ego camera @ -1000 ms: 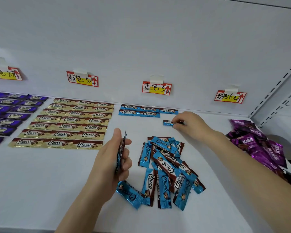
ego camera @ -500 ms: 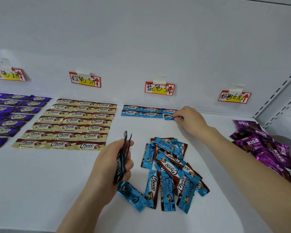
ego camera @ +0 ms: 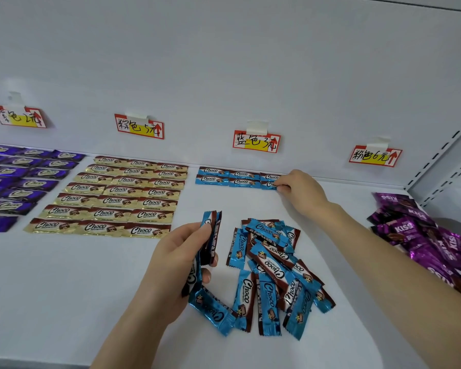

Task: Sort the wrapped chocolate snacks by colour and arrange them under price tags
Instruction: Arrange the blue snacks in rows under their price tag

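Note:
My right hand (ego camera: 300,189) reaches to the back of the white shelf and pinches a blue Choco snack (ego camera: 268,185) at the right end of the second blue row. Two short rows of blue snacks (ego camera: 225,176) lie under the blue price tag (ego camera: 256,142). My left hand (ego camera: 176,259) grips a small upright bundle of blue snacks (ego camera: 210,235) edge-on. A loose pile of blue snacks (ego camera: 272,272) lies between my two arms.
Gold Choco snacks (ego camera: 117,198) lie in neat rows under the second price tag (ego camera: 139,127). Purple snacks (ego camera: 19,179) fill rows at far left under another tag (ego camera: 19,117). A heap of magenta KISS packets (ego camera: 421,233) sits right, below the fourth tag (ego camera: 374,156). A shelf upright (ego camera: 447,155) stands right.
My right hand carried one blue snack from the middle of the shelf back to the right end of the second blue row. My left hand shifted slightly with its bundle.

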